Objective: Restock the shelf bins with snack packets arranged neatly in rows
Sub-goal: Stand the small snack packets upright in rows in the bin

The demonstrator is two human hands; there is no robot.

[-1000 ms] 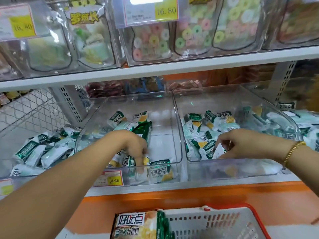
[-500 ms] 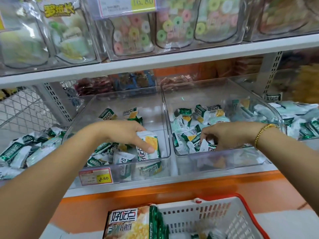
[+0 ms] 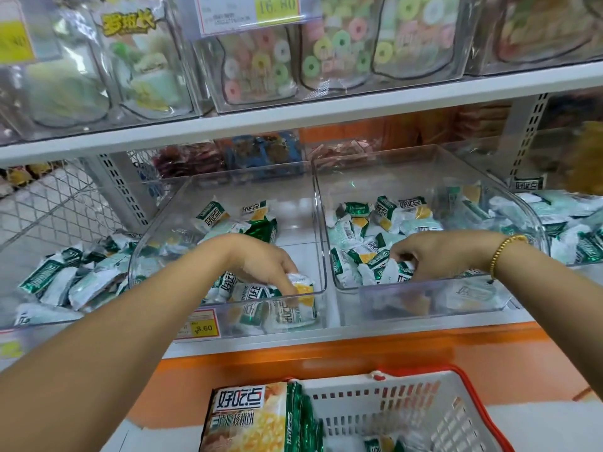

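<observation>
**Loose heaps, slick wrappers: the rows are at risk**

Snack packets (image 3: 347,230) lie jumbled in both clear bins, not yet in rows. In the left bin (image 3: 251,172), the left hand (image 3: 261,262) curls its fingers (image 3: 288,277) down over one packet (image 3: 301,290) at the front right corner and grips it upright. The right hand (image 3: 437,252) digs into the right bin (image 3: 375,154). Its fingers (image 3: 403,257) are curled into the heap, but I cannot tell whether they pinch a packet. The risk, as I judge it: glossy wrappers slide, so the stood packet may topple once let go. Raking the heap could also flip neighbours or push one over the low front wall toward the basket (image 3: 424,415) below.
</observation>
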